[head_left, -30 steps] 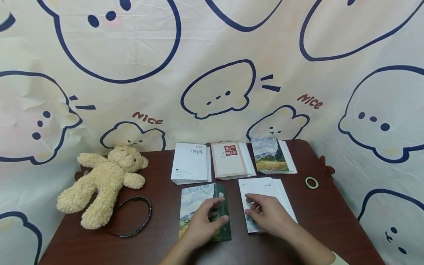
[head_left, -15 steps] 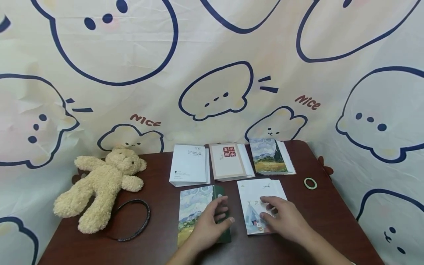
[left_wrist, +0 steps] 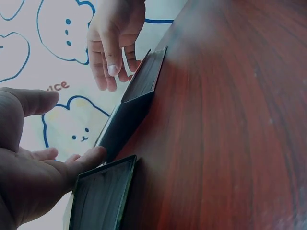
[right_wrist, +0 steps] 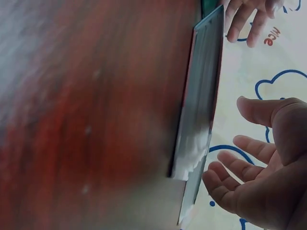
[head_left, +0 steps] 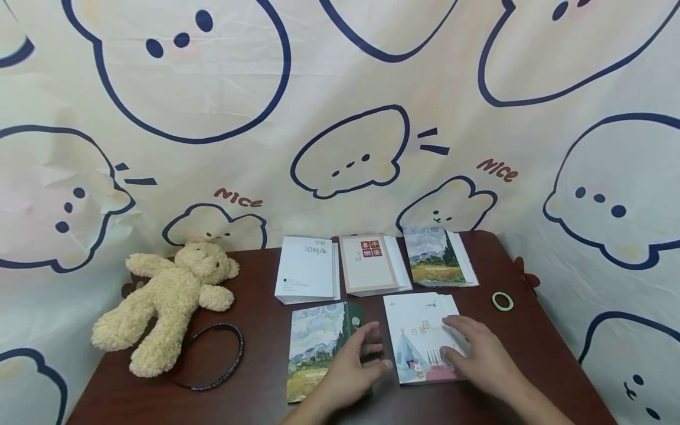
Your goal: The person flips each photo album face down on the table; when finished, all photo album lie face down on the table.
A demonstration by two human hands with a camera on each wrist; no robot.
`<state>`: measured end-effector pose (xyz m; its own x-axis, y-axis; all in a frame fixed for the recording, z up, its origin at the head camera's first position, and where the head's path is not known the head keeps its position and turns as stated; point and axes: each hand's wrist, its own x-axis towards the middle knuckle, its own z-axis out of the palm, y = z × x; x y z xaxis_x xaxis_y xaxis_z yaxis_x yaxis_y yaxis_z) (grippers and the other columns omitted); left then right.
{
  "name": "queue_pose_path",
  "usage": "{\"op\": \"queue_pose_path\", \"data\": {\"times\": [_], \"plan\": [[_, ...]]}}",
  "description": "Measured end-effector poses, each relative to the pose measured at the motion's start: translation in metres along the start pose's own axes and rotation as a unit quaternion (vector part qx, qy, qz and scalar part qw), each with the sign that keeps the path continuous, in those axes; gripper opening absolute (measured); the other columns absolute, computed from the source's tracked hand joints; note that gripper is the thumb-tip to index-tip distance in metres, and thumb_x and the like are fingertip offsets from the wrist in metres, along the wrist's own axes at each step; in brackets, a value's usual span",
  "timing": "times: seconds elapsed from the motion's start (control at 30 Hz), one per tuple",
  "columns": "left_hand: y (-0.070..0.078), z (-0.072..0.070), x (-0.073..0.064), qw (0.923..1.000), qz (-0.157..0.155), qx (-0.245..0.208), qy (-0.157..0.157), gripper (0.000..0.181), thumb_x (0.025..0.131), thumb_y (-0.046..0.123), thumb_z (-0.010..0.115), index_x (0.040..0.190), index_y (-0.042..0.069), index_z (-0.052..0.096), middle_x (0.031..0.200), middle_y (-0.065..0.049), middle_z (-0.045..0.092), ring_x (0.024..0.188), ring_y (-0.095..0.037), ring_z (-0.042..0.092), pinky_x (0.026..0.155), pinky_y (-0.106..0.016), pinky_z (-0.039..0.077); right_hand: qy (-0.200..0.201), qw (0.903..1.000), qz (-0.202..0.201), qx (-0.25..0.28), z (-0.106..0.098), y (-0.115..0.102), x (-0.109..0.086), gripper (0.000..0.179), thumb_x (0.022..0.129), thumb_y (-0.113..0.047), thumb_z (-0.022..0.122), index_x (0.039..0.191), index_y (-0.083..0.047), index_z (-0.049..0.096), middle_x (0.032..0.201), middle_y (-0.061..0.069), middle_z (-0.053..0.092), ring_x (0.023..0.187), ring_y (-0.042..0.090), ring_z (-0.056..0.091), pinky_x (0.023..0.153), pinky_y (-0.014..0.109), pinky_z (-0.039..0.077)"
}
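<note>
Two photo albums lie in the front row in the head view. The left one (head_left: 313, 342) has a painted landscape cover and a green strip along its right side; the right one (head_left: 417, 336) is white with a blue tent drawing. My left hand (head_left: 353, 369) is over the green strip, fingers loosely bent, holding nothing. Over the right side of the white album is my right hand (head_left: 480, 357), thumb and fingers spread apart with nothing between them. In the left wrist view, the left hand (left_wrist: 43, 167) has a fingertip right by an album's edge. The right wrist view shows the right hand (right_wrist: 268, 177) relaxed.
Behind stand a white album (head_left: 305, 268), a beige album (head_left: 370, 264) and another landscape album (head_left: 432, 258). A teddy bear (head_left: 177, 301) and a dark headband (head_left: 236, 357) lie left on the brown table (head_left: 255, 407). A pale green ring (head_left: 502, 301) lies right.
My right hand has slid rightward across the white album, uncovering its tent drawing. My left hand has shifted slightly right, showing more of the landscape cover. The albums keep their places.
</note>
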<state>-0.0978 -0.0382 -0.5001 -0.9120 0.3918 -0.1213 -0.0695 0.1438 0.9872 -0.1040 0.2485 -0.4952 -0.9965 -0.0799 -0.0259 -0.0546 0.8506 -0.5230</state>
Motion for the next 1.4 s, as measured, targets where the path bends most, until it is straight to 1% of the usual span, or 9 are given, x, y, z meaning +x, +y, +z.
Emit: {"op": "queue_pose_path", "data": {"times": [0.07, 0.2, 0.4, 0.53, 0.77, 1.0, 1.17, 1.3, 1.4], "plan": [[-0.001, 0.003, 0.000, 1.0000, -0.001, 0.002, 0.000, 0.075, 0.093, 0.011, 0.076, 0.157, 0.004, 0.037, 0.149, -0.019, 0.048, 0.130, -0.037, 0.057, 0.102, -0.044, 0.053, 0.012, 0.9998, -0.014, 0.002, 0.000, 0.006, -0.001, 0.056, 0.085, -0.024, 0.086, 0.136, -0.008, 0.067, 0.142, 0.020, 0.059, 0.133, 0.045, 0.052, 0.103, 0.068, 0.043], [-0.002, 0.006, 0.001, 0.9999, -0.010, 0.005, -0.007, 0.077, 0.092, 0.013, 0.077, 0.158, 0.005, 0.036, 0.148, -0.018, 0.050, 0.127, -0.035, 0.060, 0.101, -0.048, 0.053, 0.024, 0.9993, -0.028, 0.006, -0.001, 0.015, -0.001, 0.058, 0.084, -0.023, 0.086, 0.136, -0.005, 0.066, 0.142, 0.023, 0.058, 0.131, 0.046, 0.051, 0.103, 0.069, 0.042], [-0.005, 0.009, 0.005, 0.9994, -0.030, 0.000, -0.018, 0.083, 0.093, 0.015, 0.077, 0.161, 0.009, 0.030, 0.148, -0.016, 0.050, 0.125, -0.034, 0.061, 0.098, -0.052, 0.054, 0.021, 0.9996, -0.021, 0.002, 0.000, 0.025, 0.001, 0.062, 0.087, -0.026, 0.084, 0.140, -0.001, 0.061, 0.144, 0.026, 0.054, 0.133, 0.048, 0.050, 0.103, 0.070, 0.041], [-0.005, 0.012, 0.007, 0.9989, -0.038, -0.007, -0.025, 0.088, 0.093, 0.016, 0.078, 0.163, 0.008, 0.026, 0.150, -0.017, 0.050, 0.124, -0.034, 0.062, 0.093, -0.048, 0.057, 0.009, 0.9999, -0.003, -0.004, 0.000, 0.030, 0.001, 0.066, 0.088, -0.029, 0.082, 0.142, 0.001, 0.058, 0.144, 0.028, 0.052, 0.132, 0.048, 0.050, 0.102, 0.068, 0.044], [-0.006, 0.018, 0.011, 0.9983, -0.052, -0.005, -0.024, 0.090, 0.091, 0.017, 0.080, 0.163, 0.010, 0.028, 0.149, -0.013, 0.051, 0.120, -0.030, 0.063, 0.087, -0.043, 0.057, -0.024, 0.9994, 0.025, -0.005, -0.001, 0.032, 0.004, 0.074, 0.088, -0.036, 0.082, 0.144, 0.004, 0.054, 0.144, 0.031, 0.051, 0.127, 0.046, 0.056, 0.094, 0.059, 0.054], [-0.005, 0.022, 0.015, 0.9967, -0.071, -0.009, -0.038, 0.089, 0.091, 0.018, 0.079, 0.163, 0.011, 0.027, 0.150, -0.016, 0.048, 0.119, -0.030, 0.063, 0.088, -0.047, 0.056, -0.045, 0.9985, 0.019, -0.022, -0.001, 0.031, 0.006, 0.077, 0.087, -0.039, 0.082, 0.145, 0.003, 0.054, 0.144, 0.029, 0.053, 0.133, 0.049, 0.050, 0.103, 0.067, 0.044], [-0.004, 0.026, 0.018, 0.9957, -0.085, 0.007, -0.037, 0.089, 0.091, 0.022, 0.081, 0.163, 0.014, 0.030, 0.150, -0.016, 0.048, 0.119, -0.031, 0.061, 0.090, -0.051, 0.054, -0.059, 0.9980, 0.012, -0.021, -0.006, 0.029, 0.007, 0.074, 0.086, -0.035, 0.083, 0.143, 0.004, 0.056, 0.142, 0.029, 0.056, 0.132, 0.050, 0.050, 0.104, 0.067, 0.043], [-0.005, 0.029, 0.019, 0.9959, -0.085, 0.007, -0.031, 0.090, 0.089, 0.022, 0.082, 0.163, 0.014, 0.031, 0.146, -0.013, 0.051, 0.116, -0.028, 0.062, 0.088, -0.048, 0.055, -0.068, 0.9973, 0.013, -0.025, -0.005, 0.028, 0.009, 0.069, 0.087, -0.034, 0.083, 0.142, 0.001, 0.059, 0.142, 0.026, 0.057, 0.132, 0.049, 0.050, 0.104, 0.067, 0.043], [-0.007, 0.029, 0.019, 0.9959, -0.085, -0.007, -0.029, 0.091, 0.089, 0.022, 0.081, 0.163, 0.013, 0.029, 0.144, -0.012, 0.052, 0.114, -0.026, 0.062, 0.086, -0.046, 0.055, -0.073, 0.9967, 0.014, -0.032, -0.002, 0.026, 0.010, 0.065, 0.088, -0.032, 0.082, 0.141, -0.001, 0.061, 0.141, 0.024, 0.058, 0.131, 0.047, 0.051, 0.104, 0.066, 0.043]]}}
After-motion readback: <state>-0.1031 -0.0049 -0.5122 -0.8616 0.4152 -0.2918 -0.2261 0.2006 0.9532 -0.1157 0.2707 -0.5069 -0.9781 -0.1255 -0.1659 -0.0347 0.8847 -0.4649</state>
